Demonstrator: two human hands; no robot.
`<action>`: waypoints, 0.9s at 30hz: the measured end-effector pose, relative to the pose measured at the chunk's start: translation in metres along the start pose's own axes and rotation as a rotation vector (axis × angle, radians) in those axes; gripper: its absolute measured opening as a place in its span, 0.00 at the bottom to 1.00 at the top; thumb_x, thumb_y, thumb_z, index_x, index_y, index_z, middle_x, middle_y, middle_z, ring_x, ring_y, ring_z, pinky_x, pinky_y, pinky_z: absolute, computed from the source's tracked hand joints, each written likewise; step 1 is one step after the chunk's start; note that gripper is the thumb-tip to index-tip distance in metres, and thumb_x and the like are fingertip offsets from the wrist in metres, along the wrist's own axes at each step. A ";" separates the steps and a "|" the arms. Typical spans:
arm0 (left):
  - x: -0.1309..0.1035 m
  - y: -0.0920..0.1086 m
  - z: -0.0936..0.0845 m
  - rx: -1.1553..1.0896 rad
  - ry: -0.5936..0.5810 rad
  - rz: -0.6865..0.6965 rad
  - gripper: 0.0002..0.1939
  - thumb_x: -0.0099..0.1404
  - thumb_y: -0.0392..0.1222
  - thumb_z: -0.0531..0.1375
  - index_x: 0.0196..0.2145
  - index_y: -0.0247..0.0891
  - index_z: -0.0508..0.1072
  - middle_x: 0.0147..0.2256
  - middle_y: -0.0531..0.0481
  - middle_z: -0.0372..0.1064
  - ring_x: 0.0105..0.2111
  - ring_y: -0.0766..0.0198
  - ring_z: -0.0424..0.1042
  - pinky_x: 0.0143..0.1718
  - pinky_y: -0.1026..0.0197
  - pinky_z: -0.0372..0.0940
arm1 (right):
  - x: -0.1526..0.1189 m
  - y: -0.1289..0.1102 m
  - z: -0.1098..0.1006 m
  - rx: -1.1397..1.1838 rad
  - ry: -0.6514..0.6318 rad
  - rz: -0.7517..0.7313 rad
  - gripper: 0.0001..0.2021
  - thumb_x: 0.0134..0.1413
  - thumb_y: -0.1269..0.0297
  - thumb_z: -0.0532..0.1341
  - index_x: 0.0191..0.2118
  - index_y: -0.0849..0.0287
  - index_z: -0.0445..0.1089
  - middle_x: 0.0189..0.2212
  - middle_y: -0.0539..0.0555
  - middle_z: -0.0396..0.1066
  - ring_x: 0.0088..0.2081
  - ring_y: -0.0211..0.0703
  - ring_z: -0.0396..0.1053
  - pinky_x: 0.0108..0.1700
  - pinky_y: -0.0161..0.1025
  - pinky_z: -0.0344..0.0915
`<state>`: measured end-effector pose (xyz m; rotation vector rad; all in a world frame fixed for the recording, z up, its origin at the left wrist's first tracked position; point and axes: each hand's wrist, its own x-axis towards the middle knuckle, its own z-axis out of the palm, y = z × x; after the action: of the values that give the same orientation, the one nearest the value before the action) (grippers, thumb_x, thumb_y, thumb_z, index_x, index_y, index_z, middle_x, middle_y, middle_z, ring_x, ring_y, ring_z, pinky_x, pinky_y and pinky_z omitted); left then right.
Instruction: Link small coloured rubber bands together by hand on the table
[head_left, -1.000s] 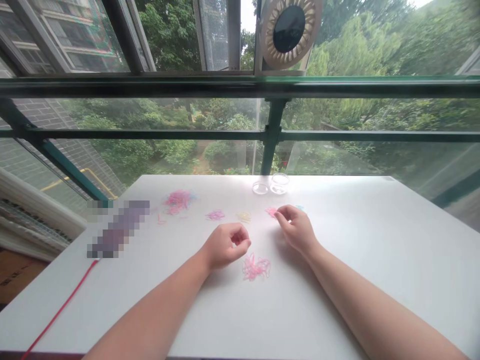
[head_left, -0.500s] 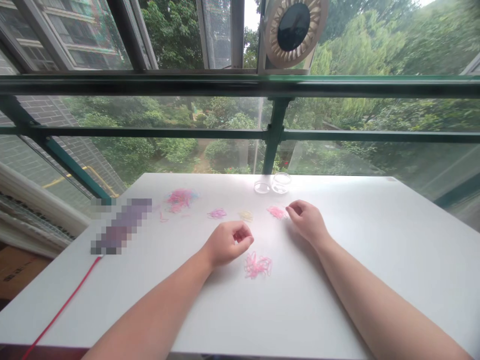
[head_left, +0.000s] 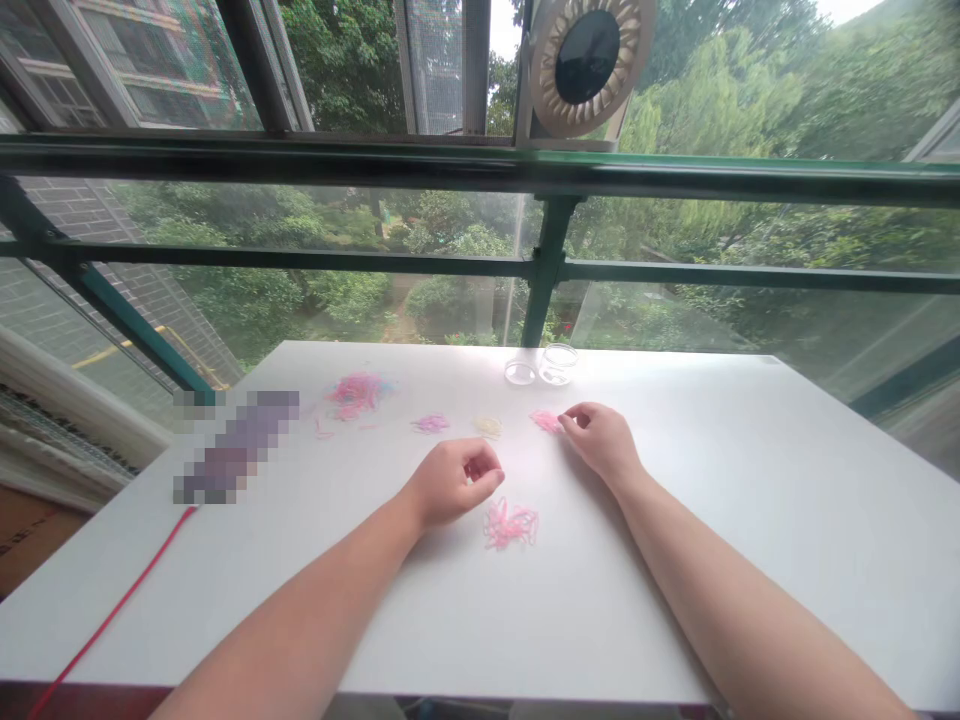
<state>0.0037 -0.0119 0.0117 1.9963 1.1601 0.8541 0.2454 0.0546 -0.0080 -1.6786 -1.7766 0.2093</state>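
My right hand (head_left: 598, 437) reaches to the small far pile of pink rubber bands (head_left: 545, 421). Its thumb and index finger are pinched together at the pile's right edge; whether a band is between them is too small to see. Nearer to me, my left hand (head_left: 455, 482) rests low over the table with curled fingers, thumb tip against the fingertips; what they hold, if anything, is hidden. Just right of and below it lies a looser heap of pink rubber bands (head_left: 511, 524). Beyond the left hand are a purple pile (head_left: 430, 424) and a pale yellow pile (head_left: 488, 428).
A larger mixed heap of bands (head_left: 357, 394), mostly pink, lies at the back left of the white table (head_left: 630, 630). Two clear round containers (head_left: 558, 365) stand near the back edge. A blurred-out object (head_left: 238, 450) with a red cable (head_left: 112, 610) lies at left.
My right hand has moved slightly left, its fingertips now touching the far pink pile. My left hand keeps its pose. The whole view has shifted a little.
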 end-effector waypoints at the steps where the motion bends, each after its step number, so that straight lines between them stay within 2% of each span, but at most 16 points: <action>1: 0.000 0.000 0.000 0.001 0.002 0.001 0.05 0.56 0.38 0.56 0.26 0.35 0.70 0.24 0.52 0.68 0.24 0.69 0.64 0.28 0.66 0.60 | 0.000 0.000 0.001 -0.005 -0.005 -0.005 0.11 0.45 0.58 0.56 0.25 0.59 0.73 0.19 0.50 0.67 0.23 0.39 0.63 0.27 0.36 0.56; 7: 0.000 -0.001 0.000 0.006 0.010 0.007 0.05 0.56 0.39 0.56 0.26 0.35 0.70 0.24 0.52 0.68 0.25 0.69 0.64 0.28 0.66 0.60 | 0.000 -0.001 0.002 -0.024 -0.029 0.012 0.10 0.45 0.60 0.57 0.26 0.58 0.73 0.21 0.51 0.69 0.25 0.41 0.65 0.29 0.37 0.57; 11: 0.000 -0.001 -0.001 0.008 0.000 0.001 0.05 0.57 0.39 0.56 0.26 0.35 0.70 0.24 0.52 0.68 0.25 0.69 0.64 0.28 0.66 0.60 | 0.001 -0.001 0.002 0.020 -0.056 0.026 0.11 0.48 0.63 0.54 0.27 0.58 0.73 0.27 0.54 0.73 0.30 0.44 0.68 0.34 0.38 0.59; 15: 0.000 0.000 -0.002 0.015 -0.013 -0.004 0.05 0.57 0.39 0.56 0.27 0.35 0.70 0.24 0.52 0.68 0.25 0.69 0.64 0.28 0.66 0.60 | 0.001 -0.001 -0.003 0.150 0.018 0.038 0.13 0.52 0.64 0.51 0.29 0.58 0.72 0.28 0.54 0.73 0.32 0.45 0.68 0.36 0.38 0.60; 17: 0.000 0.000 -0.002 0.026 -0.018 -0.001 0.05 0.57 0.39 0.56 0.27 0.36 0.70 0.24 0.52 0.68 0.25 0.69 0.64 0.29 0.66 0.60 | 0.001 -0.001 -0.006 0.229 0.100 0.056 0.13 0.53 0.63 0.50 0.26 0.58 0.69 0.23 0.52 0.70 0.28 0.43 0.66 0.32 0.37 0.58; 19: 0.000 0.000 -0.003 0.044 -0.027 0.002 0.05 0.57 0.39 0.56 0.26 0.36 0.70 0.25 0.52 0.69 0.25 0.69 0.65 0.28 0.66 0.60 | 0.000 -0.002 -0.008 0.319 0.173 0.072 0.16 0.56 0.59 0.50 0.20 0.58 0.62 0.16 0.50 0.62 0.22 0.39 0.60 0.26 0.36 0.55; 22: 0.000 0.000 -0.004 0.085 -0.043 -0.004 0.06 0.57 0.39 0.56 0.27 0.36 0.71 0.25 0.52 0.69 0.25 0.68 0.65 0.28 0.66 0.60 | -0.004 -0.004 -0.009 0.477 0.206 0.030 0.22 0.58 0.55 0.48 0.15 0.56 0.52 0.12 0.48 0.52 0.18 0.36 0.51 0.22 0.35 0.50; 25: 0.000 -0.002 -0.006 0.155 -0.069 -0.010 0.06 0.58 0.40 0.56 0.29 0.37 0.72 0.28 0.51 0.70 0.27 0.67 0.67 0.28 0.66 0.60 | -0.009 -0.009 -0.008 0.592 0.155 -0.066 0.19 0.60 0.57 0.47 0.19 0.57 0.54 0.14 0.47 0.53 0.18 0.35 0.51 0.23 0.35 0.50; 27: 0.001 -0.004 -0.008 0.215 -0.095 -0.010 0.07 0.58 0.41 0.56 0.31 0.37 0.72 0.29 0.50 0.70 0.28 0.66 0.67 0.29 0.65 0.61 | -0.013 -0.013 -0.007 0.623 0.029 -0.116 0.14 0.60 0.61 0.47 0.25 0.57 0.59 0.14 0.45 0.52 0.17 0.34 0.50 0.23 0.34 0.50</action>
<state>-0.0042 -0.0080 0.0126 2.1763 1.2509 0.6444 0.2378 0.0379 -0.0004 -1.1227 -1.5624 0.6125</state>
